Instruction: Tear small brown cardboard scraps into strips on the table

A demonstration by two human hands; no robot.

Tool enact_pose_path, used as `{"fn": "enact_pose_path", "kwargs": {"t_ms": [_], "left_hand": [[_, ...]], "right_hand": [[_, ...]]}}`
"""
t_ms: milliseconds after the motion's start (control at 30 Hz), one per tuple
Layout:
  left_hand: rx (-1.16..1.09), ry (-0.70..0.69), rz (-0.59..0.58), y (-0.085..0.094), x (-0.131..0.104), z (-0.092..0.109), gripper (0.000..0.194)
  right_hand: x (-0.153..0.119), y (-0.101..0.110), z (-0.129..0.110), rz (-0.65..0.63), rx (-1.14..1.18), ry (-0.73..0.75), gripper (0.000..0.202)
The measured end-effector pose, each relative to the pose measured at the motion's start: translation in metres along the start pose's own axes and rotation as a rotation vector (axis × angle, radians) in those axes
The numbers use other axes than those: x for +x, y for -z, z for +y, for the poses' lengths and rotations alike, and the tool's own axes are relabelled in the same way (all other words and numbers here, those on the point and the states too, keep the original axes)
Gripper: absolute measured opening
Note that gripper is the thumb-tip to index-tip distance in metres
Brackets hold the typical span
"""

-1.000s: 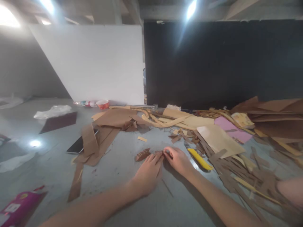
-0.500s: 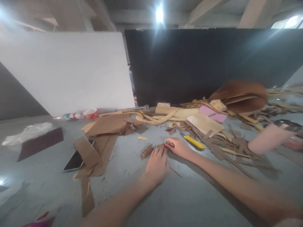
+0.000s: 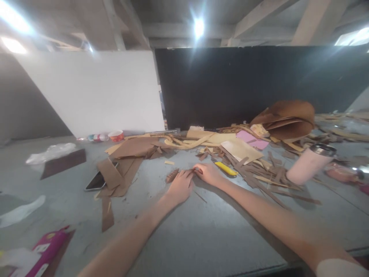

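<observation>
Near the middle of the table, my left hand bends its fingers down onto a small brown strip, pressing it against the surface. My right hand pinches the far end of that strip between thumb and forefinger. Fingers cover most of the strip, so its full shape is hidden. Just left of my left fingertips lies a small brown piece with a row of slanted marks. A yellow utility knife rests beyond my right hand. One thin brown sliver lies below my hands.
Brown sheets partly cover a phone at left. Brown and tan scraps heap up at right beside a pink tumbler. A red bowl stands at the back; a purple packet lies front left.
The camera view has shifted, so more of the table's near side shows. Both hands stay together at the brown strip, with the fingers only slightly moved.
</observation>
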State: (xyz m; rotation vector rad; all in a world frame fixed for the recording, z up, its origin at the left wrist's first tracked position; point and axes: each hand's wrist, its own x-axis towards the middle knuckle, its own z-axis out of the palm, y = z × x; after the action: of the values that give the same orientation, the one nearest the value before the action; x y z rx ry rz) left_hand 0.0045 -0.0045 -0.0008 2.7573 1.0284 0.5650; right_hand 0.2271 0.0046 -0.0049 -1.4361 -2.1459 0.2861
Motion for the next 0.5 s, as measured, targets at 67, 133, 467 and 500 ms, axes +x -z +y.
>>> {"fn": "enact_pose_path", "kwargs": {"t_ms": [67,133,467,500], "left_hand": [[-0.025,-0.038,0.023,0.0014,-0.0022,-0.0038,0.048],[-0.044,-0.047,0.043,0.0022,-0.0044,-0.0070,0.048],[-0.010,-0.011,0.011,0.0019,-0.0099,-0.0022,0.049],[-0.011,-0.013,0.016,0.0016,-0.0102,-0.0023,0.050]], "right_hand": [[0.0001,-0.0006,-0.0003,-0.008,-0.009,-0.010,0.018],[0.0000,-0.0022,-0.0003,-0.004,-0.028,-0.018,0.017],[0.0018,-0.0046,-0.0041,-0.016,-0.076,-0.104,0.020],[0.0019,-0.0045,-0.0042,-0.022,-0.072,-0.110,0.019]]}}
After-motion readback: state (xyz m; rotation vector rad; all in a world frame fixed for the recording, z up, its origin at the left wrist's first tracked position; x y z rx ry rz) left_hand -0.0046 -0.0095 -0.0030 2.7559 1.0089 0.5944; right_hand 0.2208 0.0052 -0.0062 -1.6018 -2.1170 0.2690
